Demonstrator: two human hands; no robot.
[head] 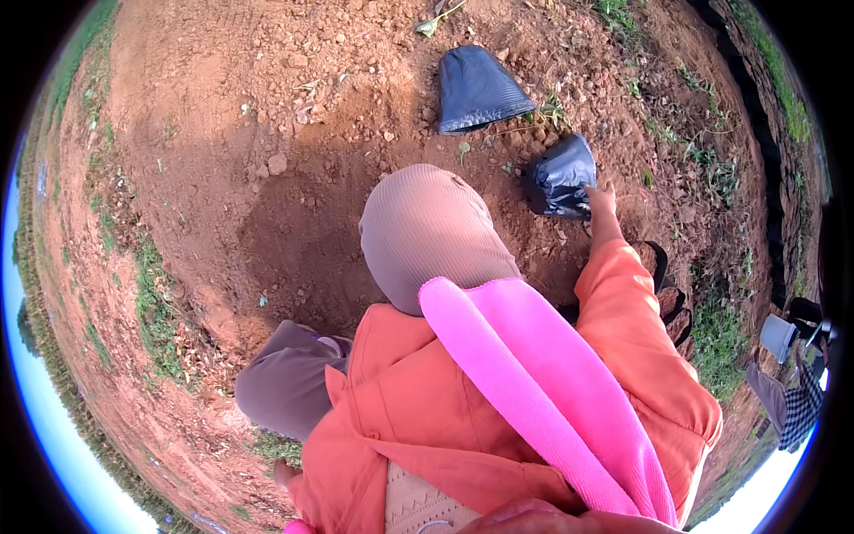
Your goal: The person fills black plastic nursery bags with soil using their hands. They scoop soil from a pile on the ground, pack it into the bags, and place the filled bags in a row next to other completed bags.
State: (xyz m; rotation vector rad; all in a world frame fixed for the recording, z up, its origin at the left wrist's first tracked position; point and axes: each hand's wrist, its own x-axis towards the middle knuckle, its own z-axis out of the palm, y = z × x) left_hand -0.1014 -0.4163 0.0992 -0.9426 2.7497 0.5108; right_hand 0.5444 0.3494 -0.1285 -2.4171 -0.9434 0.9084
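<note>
My right hand [602, 198] has its fingers on the edge of a shiny, crumpled black plastic nursery pot [562, 179], which sits on the reddish soil. Just beyond it, a second black plastic pot [482, 87] lies on its side, its wide rim toward me. Only a small part of my left hand [285, 472] shows at the end of the orange sleeve, low on the left; its fingers are mostly hidden. My bent knee [427, 227] in ribbed cloth is close to both pots.
Black-strapped sandals [660, 284] are beside my right forearm. A long black strip [767, 153] runs along the ground at the right. Grass patches [157, 307] and a cut leaf [430, 25] lie on the soil. Another person in checked cloth [797, 407] is near a pale container [778, 338].
</note>
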